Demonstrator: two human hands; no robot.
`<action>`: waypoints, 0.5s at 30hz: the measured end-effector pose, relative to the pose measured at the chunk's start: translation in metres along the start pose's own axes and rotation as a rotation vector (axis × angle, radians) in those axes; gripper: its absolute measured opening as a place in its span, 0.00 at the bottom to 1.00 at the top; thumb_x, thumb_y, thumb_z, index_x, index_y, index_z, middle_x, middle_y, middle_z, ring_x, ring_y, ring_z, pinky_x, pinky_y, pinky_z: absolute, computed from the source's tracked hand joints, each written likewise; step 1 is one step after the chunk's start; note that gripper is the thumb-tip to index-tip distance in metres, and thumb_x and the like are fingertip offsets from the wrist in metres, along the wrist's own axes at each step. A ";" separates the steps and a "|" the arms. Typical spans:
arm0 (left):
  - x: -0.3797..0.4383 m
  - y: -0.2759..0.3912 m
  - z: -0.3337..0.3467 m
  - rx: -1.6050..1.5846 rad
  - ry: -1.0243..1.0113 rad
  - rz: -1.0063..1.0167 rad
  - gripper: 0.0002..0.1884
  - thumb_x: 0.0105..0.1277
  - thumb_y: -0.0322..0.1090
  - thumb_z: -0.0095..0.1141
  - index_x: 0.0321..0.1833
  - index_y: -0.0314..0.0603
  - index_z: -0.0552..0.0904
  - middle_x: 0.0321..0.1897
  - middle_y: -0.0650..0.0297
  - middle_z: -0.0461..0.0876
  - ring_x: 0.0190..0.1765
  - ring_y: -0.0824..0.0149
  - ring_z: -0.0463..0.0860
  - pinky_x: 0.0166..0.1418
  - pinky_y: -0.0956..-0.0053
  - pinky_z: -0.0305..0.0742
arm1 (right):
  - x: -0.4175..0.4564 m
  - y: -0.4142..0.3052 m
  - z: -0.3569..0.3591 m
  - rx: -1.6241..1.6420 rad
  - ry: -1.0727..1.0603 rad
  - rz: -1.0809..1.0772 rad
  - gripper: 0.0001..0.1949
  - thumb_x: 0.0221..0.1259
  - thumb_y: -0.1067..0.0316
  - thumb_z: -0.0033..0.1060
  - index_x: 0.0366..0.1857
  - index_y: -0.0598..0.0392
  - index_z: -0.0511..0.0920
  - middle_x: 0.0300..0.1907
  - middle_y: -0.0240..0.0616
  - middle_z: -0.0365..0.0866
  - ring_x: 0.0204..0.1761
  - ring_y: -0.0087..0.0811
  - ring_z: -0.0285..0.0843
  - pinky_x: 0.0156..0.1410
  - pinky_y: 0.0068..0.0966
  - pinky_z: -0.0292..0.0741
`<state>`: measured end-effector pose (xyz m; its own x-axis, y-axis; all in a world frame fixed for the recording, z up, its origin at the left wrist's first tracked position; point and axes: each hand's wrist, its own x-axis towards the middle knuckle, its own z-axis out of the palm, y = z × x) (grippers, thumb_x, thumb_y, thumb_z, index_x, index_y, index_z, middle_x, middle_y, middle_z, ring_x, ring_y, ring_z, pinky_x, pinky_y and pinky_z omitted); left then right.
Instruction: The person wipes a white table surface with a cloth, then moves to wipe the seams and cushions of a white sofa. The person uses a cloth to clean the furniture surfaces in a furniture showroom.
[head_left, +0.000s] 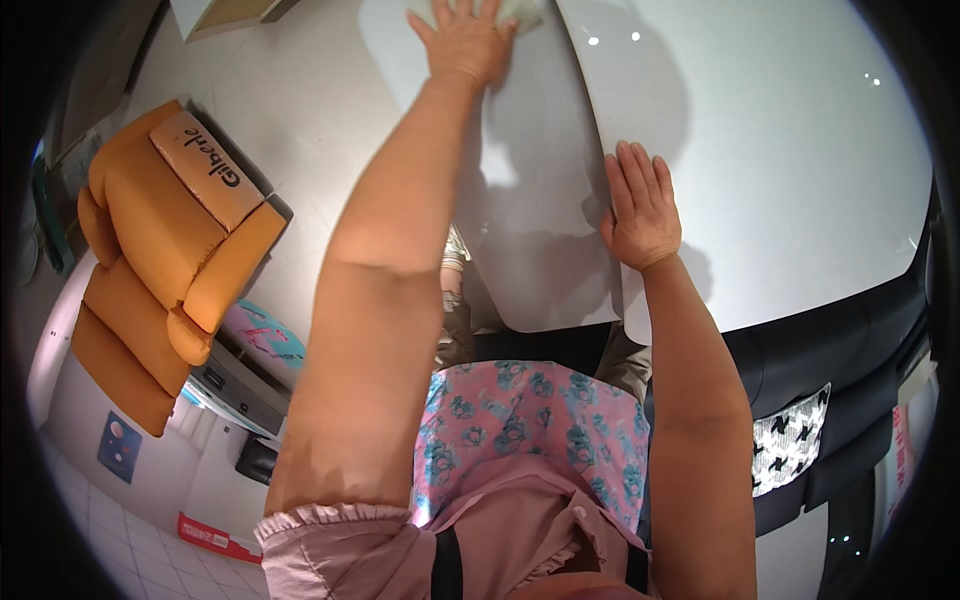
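Note:
My left hand (469, 41) is stretched far forward at the top edge, its fingers spread over a pale cloth (527, 13) pressed against the glossy white tabletop leaf (536, 262). Much of the cloth is hidden under the hand or cut off by the frame. My right hand (643, 206) rests palm down with nothing in it, near the left edge of the larger white tabletop (795, 187). A dark seam runs between the two white surfaces. Shadows of my head and arms fall across both.
An orange recliner armchair (165, 202) stands on the pale floor at the left. Along the tabletop's near right side runs a black sofa (817, 337) with a black-and-white patterned cushion (791, 439). My legs are partly under the narrow leaf, below a floral apron (525, 420).

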<state>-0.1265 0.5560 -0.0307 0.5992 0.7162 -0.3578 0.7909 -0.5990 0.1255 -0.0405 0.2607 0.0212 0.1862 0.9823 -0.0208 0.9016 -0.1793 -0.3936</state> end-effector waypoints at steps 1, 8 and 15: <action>0.006 -0.008 -0.003 0.001 0.005 -0.045 0.36 0.74 0.53 0.45 0.83 0.57 0.53 0.85 0.54 0.40 0.84 0.43 0.36 0.78 0.28 0.36 | 0.000 0.000 0.000 -0.003 -0.006 0.000 0.35 0.49 0.72 0.60 0.69 0.55 0.71 0.74 0.39 0.66 0.76 0.39 0.63 0.81 0.46 0.59; -0.009 -0.027 0.017 0.045 0.094 -0.106 0.37 0.73 0.54 0.46 0.83 0.58 0.53 0.84 0.53 0.39 0.84 0.43 0.37 0.77 0.27 0.35 | -0.001 0.001 0.002 -0.011 -0.041 0.011 0.35 0.51 0.71 0.61 0.70 0.53 0.70 0.76 0.38 0.64 0.78 0.38 0.60 0.82 0.45 0.57; -0.101 -0.018 0.048 -0.069 0.071 -0.089 0.37 0.75 0.52 0.48 0.83 0.58 0.52 0.84 0.48 0.39 0.82 0.36 0.35 0.75 0.25 0.33 | -0.001 0.002 0.006 -0.016 -0.024 0.001 0.36 0.50 0.71 0.61 0.71 0.53 0.69 0.76 0.38 0.64 0.78 0.38 0.60 0.82 0.46 0.57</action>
<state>-0.2073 0.4779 -0.0412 0.5318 0.7904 -0.3040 0.8464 -0.5078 0.1603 -0.0414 0.2593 0.0153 0.1780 0.9831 -0.0439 0.9074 -0.1812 -0.3792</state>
